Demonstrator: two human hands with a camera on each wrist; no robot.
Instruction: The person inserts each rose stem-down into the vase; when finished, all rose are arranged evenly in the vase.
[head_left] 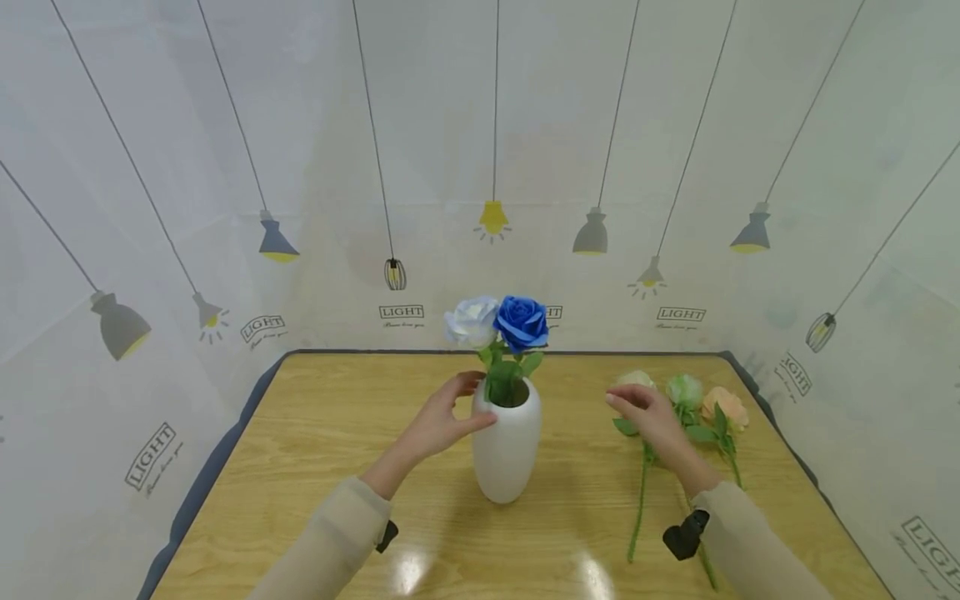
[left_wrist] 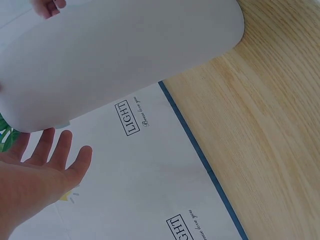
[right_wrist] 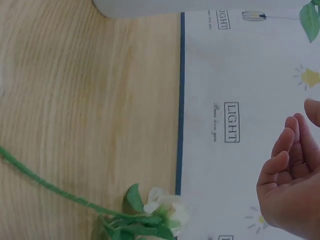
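A white vase (head_left: 506, 454) stands upright on the table, with a pale blue-white rose (head_left: 472, 322) and a deep blue rose (head_left: 522, 322) in it. My left hand (head_left: 444, 421) holds the vase near its mouth, thumb in front and fingers behind. In the left wrist view the outer fingers (left_wrist: 62, 150) spread loosely beside the vase (left_wrist: 125, 60). My right hand (head_left: 660, 425) hangs in the air right of the vase, fingers bent loosely and holding nothing. Below it lie a white rose (head_left: 636, 379), a green-white rose (head_left: 684, 389) and a peach rose (head_left: 725, 408), partly covered by the hand and forearm.
The wooden table (head_left: 337, 433) has a dark blue border along its back and sides. Behind it hangs a pale backdrop (head_left: 442, 125) printed with lamps. Green stems (head_left: 639, 508) of the lying roses point toward the table's front.
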